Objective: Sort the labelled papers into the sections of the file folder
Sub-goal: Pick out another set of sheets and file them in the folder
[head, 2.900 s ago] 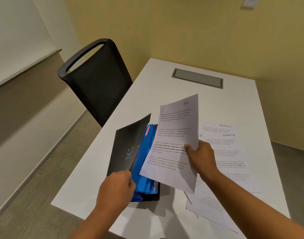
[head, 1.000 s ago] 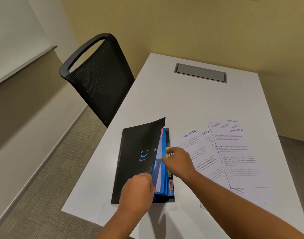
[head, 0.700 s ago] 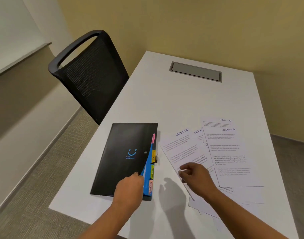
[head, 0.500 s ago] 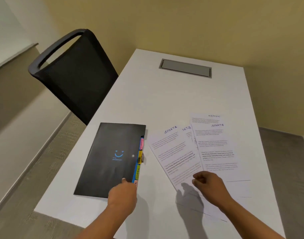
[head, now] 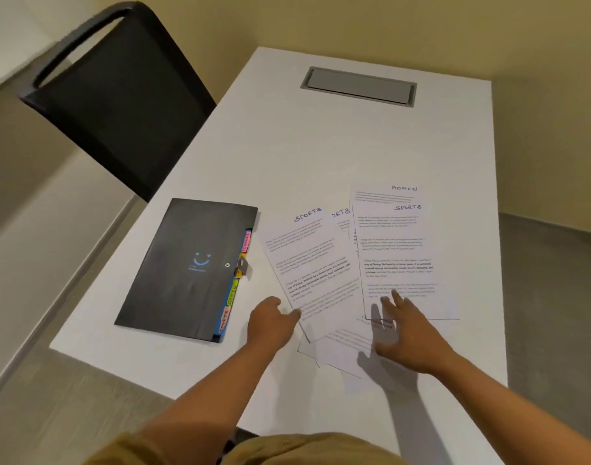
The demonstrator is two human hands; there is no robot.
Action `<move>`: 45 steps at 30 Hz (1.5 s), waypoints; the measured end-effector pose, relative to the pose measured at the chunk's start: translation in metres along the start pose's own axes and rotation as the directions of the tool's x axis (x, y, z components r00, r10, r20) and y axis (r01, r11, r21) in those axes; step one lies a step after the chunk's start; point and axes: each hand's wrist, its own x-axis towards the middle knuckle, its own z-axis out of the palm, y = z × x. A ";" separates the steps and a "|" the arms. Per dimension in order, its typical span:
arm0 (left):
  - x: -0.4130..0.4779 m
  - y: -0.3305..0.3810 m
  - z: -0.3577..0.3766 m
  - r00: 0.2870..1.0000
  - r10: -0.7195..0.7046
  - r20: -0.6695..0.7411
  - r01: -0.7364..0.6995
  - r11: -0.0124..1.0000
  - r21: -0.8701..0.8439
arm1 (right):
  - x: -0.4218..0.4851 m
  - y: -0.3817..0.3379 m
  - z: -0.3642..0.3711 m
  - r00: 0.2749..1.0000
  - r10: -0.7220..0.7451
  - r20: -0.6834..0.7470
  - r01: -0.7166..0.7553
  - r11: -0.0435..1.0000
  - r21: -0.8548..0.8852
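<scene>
As the head camera looks down: the black file folder (head: 186,266) lies flat and shut on the white surface (head: 287,146), with its colored tabs (head: 235,290) poking out along its right side.
Papers: they lie in a loose fan just right of the folder. The left SPORTS sheet (head: 307,256) is tilted. The right SPORTS sheet (head: 398,253) lies straighter, on top of the ADMIN sheet (head: 388,193). More sheets peek out underneath.
Left hand (head: 270,322): its fingers are loose and the tips touch the lower left edge of the left SPORTS sheet. It grips nothing.
Right hand (head: 408,333): its fingers are straight and spread over the bottom of the right SPORTS sheet. It holds nothing. I cannot tell if it rests on the paper or hangs just above it.
Step, I think: choosing the next sheet to file.
What could go wrong: the sheets overlap, so two could lift together and one could land in the wrong section. The folder is shut, so a tab must be found first, and the tab words are small and easy to misread. A push could slide the bottom sheets off the near edge.
Other things: a black chair (head: 119,95) at the left and a grey hatch (head: 359,86) at the far end.
</scene>
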 end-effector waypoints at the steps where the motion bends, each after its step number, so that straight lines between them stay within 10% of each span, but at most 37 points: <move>1: 0.002 0.005 0.004 0.999 -0.046 -0.008 0.046 0.996 -0.080 | 0.005 0.001 -0.001 1.000 -0.011 0.008 0.011 0.998 -0.060; 10: 0.042 0.031 0.013 0.952 -0.304 -0.007 0.253 0.805 -0.536 | 0.030 0.005 0.002 0.971 0.039 0.234 0.031 0.956 -0.291; 15: 0.066 0.047 0.008 0.899 -0.415 0.142 0.369 0.541 -0.756 | 0.030 0.006 0.001 0.974 0.033 0.225 0.041 0.948 -0.315; 18: 0.082 0.045 0.007 0.927 -0.362 0.101 0.320 0.620 -0.717 | 0.035 0.007 -0.011 0.980 0.025 0.197 0.008 0.986 -0.164; 22: 0.097 0.040 0.005 0.974 -0.226 -0.010 0.170 0.760 -0.628 | 0.056 0.028 -0.032 0.933 0.307 -0.190 -0.226 0.907 0.355; 30: 0.085 0.029 -0.036 0.959 -0.001 -0.283 -0.141 0.864 -0.482 | 0.086 0.059 -0.051 0.673 0.710 -0.207 -0.658 0.703 0.270; 37: 0.070 0.009 -0.078 0.939 0.005 -0.343 -0.193 0.833 -0.518 | 0.096 0.070 -0.049 0.643 0.758 -0.115 -0.590 0.585 0.557; 45: 0.057 0.003 -0.085 0.966 -0.002 -0.259 -0.162 0.776 -0.610 | 0.072 0.069 -0.064 0.624 0.696 -0.355 -0.321 0.643 0.696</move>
